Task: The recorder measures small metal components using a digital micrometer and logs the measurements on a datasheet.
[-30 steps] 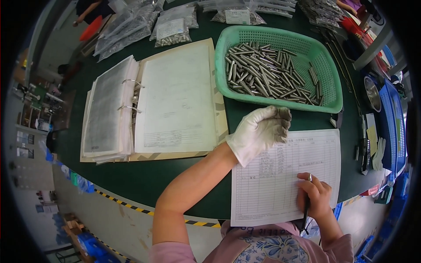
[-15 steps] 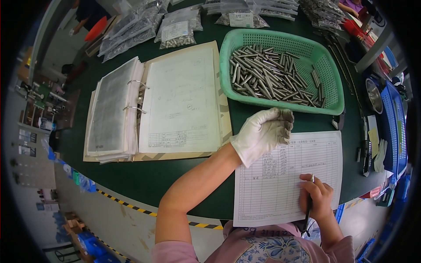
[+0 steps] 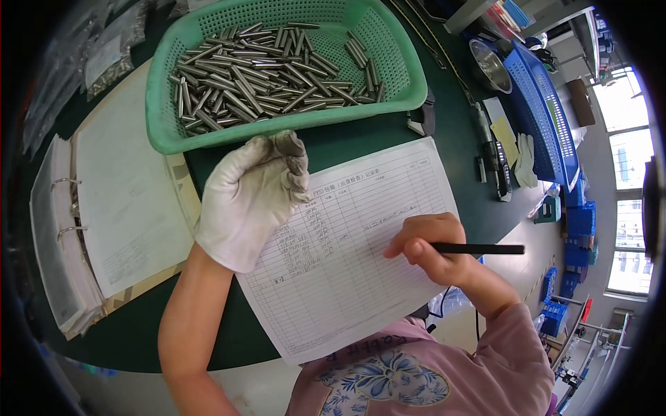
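My left hand (image 3: 253, 194) wears a white glove with greyed fingertips. It lies over the upper left of a printed form (image 3: 347, 277), fingers loosely curled, nothing visible in them. My bare right hand (image 3: 437, 249) grips a black pen (image 3: 485, 249) above the right side of the form. The pen sticks out to the right, and its other end is hidden by the hand. Handwriting fills some rows of the form. Just beyond my left glove stands a green perforated basket (image 3: 277, 128) with many short metal pins (image 3: 257, 76).
An open ring binder (image 3: 125, 208) lies at left, with clear bags of metal parts (image 3: 111, 62) behind it. At right are a marker (image 3: 482, 125), a white glove (image 3: 525, 159), a metal bowl (image 3: 489, 66) and a blue basket (image 3: 538, 111) on the green table (image 3: 451, 125).
The view has swung to the right, so the basket and binder appear further left. The pen in my right hand has tipped from upright to pointing sideways. My left hand stays on the form.
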Demonstrator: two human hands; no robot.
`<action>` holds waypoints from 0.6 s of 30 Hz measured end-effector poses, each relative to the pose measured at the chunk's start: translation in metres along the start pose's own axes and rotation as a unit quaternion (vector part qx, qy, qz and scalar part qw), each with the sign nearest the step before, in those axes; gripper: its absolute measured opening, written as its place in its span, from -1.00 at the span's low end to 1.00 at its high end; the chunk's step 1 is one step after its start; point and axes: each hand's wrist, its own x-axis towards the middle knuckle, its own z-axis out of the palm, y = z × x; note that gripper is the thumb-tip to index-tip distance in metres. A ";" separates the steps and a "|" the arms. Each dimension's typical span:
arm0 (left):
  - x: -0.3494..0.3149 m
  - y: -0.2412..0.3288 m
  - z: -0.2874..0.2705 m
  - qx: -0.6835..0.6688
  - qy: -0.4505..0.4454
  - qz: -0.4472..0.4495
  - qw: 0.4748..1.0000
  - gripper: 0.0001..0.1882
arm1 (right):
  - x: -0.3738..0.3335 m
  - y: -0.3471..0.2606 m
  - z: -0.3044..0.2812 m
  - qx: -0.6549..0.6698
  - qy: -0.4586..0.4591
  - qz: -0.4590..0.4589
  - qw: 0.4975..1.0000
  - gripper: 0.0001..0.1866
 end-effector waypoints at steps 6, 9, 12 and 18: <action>-0.001 -0.001 -0.003 0.024 -0.027 -0.003 0.999 -0.70 | 0.003 0.010 0.019 0.036 0.086 0.063 0.994 -0.83; 0.000 -0.001 -0.002 0.028 -0.010 0.008 1.000 -0.68 | 0.005 0.019 0.013 0.010 0.054 -0.011 0.998 -0.77; 0.001 0.000 -0.005 0.032 -0.028 0.008 0.999 -0.69 | 0.009 0.021 0.016 -0.005 0.058 -0.045 0.997 -0.74; 0.001 0.001 -0.004 0.013 0.002 0.008 1.000 -0.71 | 0.011 0.023 0.020 -0.028 0.075 -0.041 0.996 -0.71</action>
